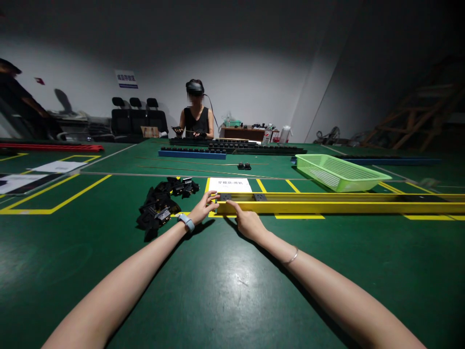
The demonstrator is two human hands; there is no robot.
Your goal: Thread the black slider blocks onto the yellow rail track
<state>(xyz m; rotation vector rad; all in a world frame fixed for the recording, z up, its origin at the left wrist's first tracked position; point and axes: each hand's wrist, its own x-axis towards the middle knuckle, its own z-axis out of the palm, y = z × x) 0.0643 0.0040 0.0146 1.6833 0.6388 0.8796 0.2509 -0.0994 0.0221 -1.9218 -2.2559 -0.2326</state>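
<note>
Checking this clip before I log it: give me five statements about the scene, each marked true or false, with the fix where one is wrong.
1. The left hand is at the left end of the yellow rail. True.
2. All the fingers of the right hand are curled in. False: the right hand has its index finger extended to the rail.
3. The green basket stands beyond the yellow rail. True.
4. The pile of black parts lies in the basket. False: the pile of black parts lies on the table, left of the rail.
5. A person across the table wears a headset. True.
</note>
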